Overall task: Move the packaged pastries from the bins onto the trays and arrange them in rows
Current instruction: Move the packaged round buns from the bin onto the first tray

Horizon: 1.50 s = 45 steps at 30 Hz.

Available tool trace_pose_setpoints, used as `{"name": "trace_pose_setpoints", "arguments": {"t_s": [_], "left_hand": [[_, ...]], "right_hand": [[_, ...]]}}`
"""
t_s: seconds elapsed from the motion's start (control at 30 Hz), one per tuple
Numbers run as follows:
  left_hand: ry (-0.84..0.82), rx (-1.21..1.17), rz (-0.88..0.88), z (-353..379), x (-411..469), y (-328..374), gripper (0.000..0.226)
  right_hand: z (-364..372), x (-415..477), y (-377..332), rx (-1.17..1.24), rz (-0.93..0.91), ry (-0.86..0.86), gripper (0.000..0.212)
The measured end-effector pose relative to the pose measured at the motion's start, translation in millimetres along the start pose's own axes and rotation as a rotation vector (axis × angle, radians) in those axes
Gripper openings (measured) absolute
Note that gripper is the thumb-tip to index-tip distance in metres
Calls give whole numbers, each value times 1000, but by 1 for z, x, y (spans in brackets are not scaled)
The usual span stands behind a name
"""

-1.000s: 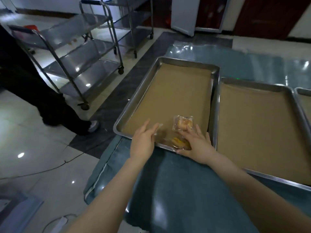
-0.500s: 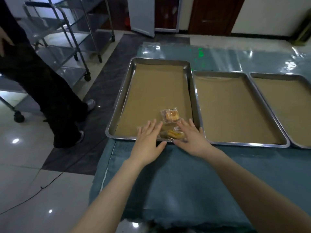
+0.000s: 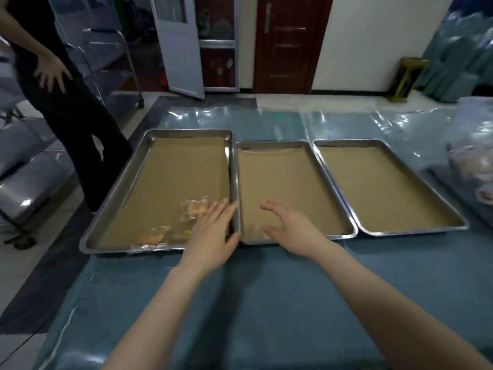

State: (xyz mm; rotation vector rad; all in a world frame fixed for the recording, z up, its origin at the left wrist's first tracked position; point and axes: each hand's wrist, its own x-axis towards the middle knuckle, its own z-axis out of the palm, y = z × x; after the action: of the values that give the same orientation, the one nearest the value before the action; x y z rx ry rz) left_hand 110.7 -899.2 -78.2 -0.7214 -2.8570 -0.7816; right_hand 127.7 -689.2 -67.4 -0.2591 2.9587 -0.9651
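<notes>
Three steel trays lined with brown paper lie side by side on the blue-covered table: left tray (image 3: pixel 117 188), middle tray (image 3: pixel 344 209), right tray (image 3: pixel 416 193). In the near corner of the left tray lie wrapped pastries: one (image 3: pixel 194 209) further in, one (image 3: pixel 152 238) at the front rim, and another (image 3: pixel 179 236) partly hidden by my left hand (image 3: pixel 213 233). That hand is flat, fingers straight, over the tray's near right corner. My right hand (image 3: pixel 290 228) hovers over the near end of the middle tray, fingers spread and holding nothing.
A clear plastic bag of pastries (image 3: pixel 472 172) sits at the table's right edge. A person in black (image 3: pixel 66 102) stands left of the table beside steel rack trolleys (image 3: pixel 32 182). Doors (image 3: pixel 288 44) and a yellow bin (image 3: pixel 405 78) stand at the back.
Both hands have let go of the pastries and moved right, the right hand over the middle tray. My view has swung right and up, so all three trays show.
</notes>
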Motion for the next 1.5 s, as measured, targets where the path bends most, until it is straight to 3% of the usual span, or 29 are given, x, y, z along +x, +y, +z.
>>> {"name": "trace_pose_setpoints", "arguments": {"t_s": [0.27, 0.47, 0.7, 0.87, 1.2, 1.5], "left_hand": [[88, 43, 45, 66, 46, 150, 61], [100, 30, 79, 89, 96, 224, 59], [130, -1, 215, 110, 167, 290, 57], [133, -9, 271, 132, 215, 350, 56], [182, -82, 245, 232, 292, 513, 52], [22, -95, 294, 303, 343, 648, 54]], "right_hand": [[-129, -75, 120, -40, -25, 68, 48], [-196, -82, 180, -62, -30, 89, 46], [-272, -92, 240, -123, -69, 352, 40], [-346, -109, 288, -150, -50, 443, 37], [-490, -140, 447, -264, -106, 361, 31], [-581, -156, 594, -288, 17, 156, 33]]}}
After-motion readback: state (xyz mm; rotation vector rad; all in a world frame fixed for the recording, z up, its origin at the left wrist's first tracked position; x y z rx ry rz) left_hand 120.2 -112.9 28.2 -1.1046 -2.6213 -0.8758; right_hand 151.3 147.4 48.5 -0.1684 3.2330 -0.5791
